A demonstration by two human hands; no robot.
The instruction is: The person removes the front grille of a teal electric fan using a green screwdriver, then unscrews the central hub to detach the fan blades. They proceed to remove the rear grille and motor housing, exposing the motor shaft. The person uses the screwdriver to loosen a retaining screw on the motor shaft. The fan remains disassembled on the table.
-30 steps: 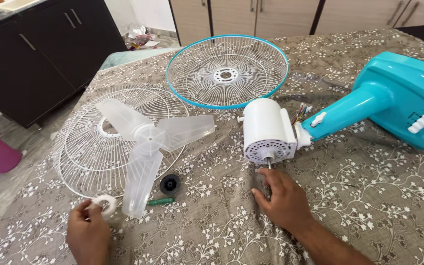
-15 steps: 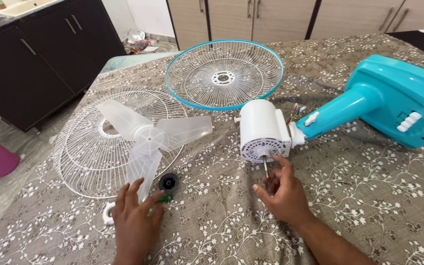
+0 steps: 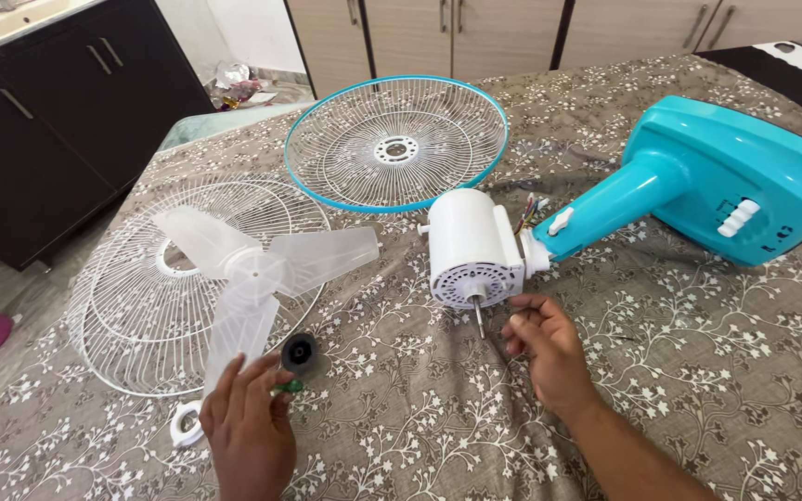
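The left hand [image 3: 248, 429] lies palm down on the cloth with its fingers spread, holding nothing; its fingertips rest over a small green piece [image 3: 290, 386], seemingly to pick it up, though whether they touch it I cannot tell. At one o'clock from that hand, just beside the fingertips, sits a black cap [image 3: 299, 353] with its hollow side up; at nine o'clock, near the heel of the hand, lies a white ring nut [image 3: 186, 424]. These small parts lie close together at the near edge, apart from the larger pieces.

The right hand [image 3: 545, 345] hovers with fingers loosely curled, gripping nothing; its fingertips sit just beside the metal shaft [image 3: 479, 318], at three o'clock from it, not clearly touching. The shaft sticks out of the white motor housing [image 3: 472, 247], which lies on its side so the shaft points toward the person; the housing joins a teal stand [image 3: 707, 176] stretching away at two o'clock, with coloured wires [image 3: 531, 208] showing at the joint.

At nine o'clock from the motor, the clear three-blade propeller [image 3: 252, 274] rests on top of a white wire guard [image 3: 155, 288] lying flat; at twelve o'clock from the motor lies a second guard with a teal rim [image 3: 396, 144], also flat. All rests on a brown flowered cloth [image 3: 698, 371] over the table; dark cabinets [image 3: 39, 121] stand at ten o'clock.
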